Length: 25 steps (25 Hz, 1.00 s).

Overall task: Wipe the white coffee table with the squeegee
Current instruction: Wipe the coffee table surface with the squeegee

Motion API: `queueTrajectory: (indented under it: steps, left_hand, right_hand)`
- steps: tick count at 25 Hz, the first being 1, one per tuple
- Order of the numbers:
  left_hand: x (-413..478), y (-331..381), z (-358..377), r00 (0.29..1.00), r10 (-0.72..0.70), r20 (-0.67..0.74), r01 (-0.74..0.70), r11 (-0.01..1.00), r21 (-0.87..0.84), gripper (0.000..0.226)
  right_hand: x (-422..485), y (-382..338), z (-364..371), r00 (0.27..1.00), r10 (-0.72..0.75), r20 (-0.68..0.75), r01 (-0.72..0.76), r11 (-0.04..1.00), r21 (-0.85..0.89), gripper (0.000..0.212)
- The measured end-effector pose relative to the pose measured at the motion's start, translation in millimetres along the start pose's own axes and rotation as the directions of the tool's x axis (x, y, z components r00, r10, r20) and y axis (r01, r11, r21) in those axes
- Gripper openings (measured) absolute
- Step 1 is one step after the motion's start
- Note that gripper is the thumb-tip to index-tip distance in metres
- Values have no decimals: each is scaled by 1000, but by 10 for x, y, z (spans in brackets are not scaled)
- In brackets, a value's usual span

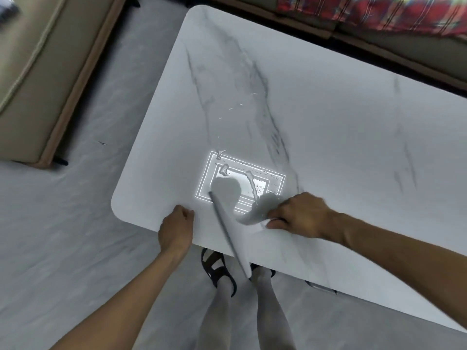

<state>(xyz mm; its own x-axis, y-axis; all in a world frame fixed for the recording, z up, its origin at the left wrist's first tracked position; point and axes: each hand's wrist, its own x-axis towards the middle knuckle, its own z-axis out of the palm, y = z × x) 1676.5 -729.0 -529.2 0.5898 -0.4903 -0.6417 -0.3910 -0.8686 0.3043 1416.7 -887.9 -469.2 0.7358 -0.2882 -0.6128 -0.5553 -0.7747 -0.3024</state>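
Note:
The white marble-patterned coffee table (328,117) fills the middle and right of the view. My right hand (298,214) grips the white handle of a squeegee (237,238) near the table's front edge. Its long grey blade runs diagonally from the wet patch to past the front edge. Water streaks and droplets (250,181) lie on the top just beyond the blade, inside a bright reflection of a ceiling light. My left hand (177,229) is curled over the table's front edge, left of the blade.
A beige sofa (32,79) with a wooden base stands on the left. Another sofa with a red patterned cloth (379,13) runs along the far side. My legs and black sandals (217,271) stand at the front edge on the grey floor (75,236).

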Motion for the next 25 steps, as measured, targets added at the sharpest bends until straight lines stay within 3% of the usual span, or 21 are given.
queueTrajectory:
  steps: [3, 6, 9, 11, 13, 15, 17, 20, 22, 25]
  left_hand:
    - [-29, -104, -34, 994, 47, -101, -39, 996, 78, 39]
    - [-74, -135, -25, 997, 20, -68, -11, 991, 134, 50]
    - [-159, -61, 42, 999, -26, -37, 27, 999, 20, 57]
    - [-206, 9, 107, 1000, 4, 9, -4, 999, -32, 44]
    - [-224, 66, 161, 998, 40, 41, -37, 997, -67, 13]
    - [-243, 104, 180, 998, 54, 25, -51, 993, -109, 13]
    - [-253, 98, 171, 999, 39, 12, -37, 992, -124, 14]
    - [-246, 58, 134, 999, -7, -38, 3, 994, -105, 25]
    - [-206, -22, 76, 991, -52, -125, 40, 995, -93, 30]
    - [-110, -165, -64, 970, -106, -221, 87, 992, -91, 25]
  right_hand:
    - [332, -405, 209, 989, -134, 56, 136, 990, -35, 42]
    - [302, -304, 272, 996, -90, 9, 90, 990, -107, 41]
    - [41, 221, 217, 1000, -4, -22, 2, 996, -89, 42]
    - [-196, 645, 112, 994, 104, -36, -107, 990, -89, 39]
    - [-458, 979, -22, 965, 253, -76, -257, 965, -50, 34]
    - [-660, 1098, -130, 932, 336, -137, -341, 940, -14, 41]
    - [-675, 996, -150, 945, 293, -142, -297, 955, -7, 45]
    - [-264, 459, -25, 996, 77, -43, -78, 997, -16, 40]
    - [213, -106, 114, 995, -98, 30, 99, 994, -38, 40]
    - [788, -761, 160, 975, -199, 102, 204, 978, -46, 43]
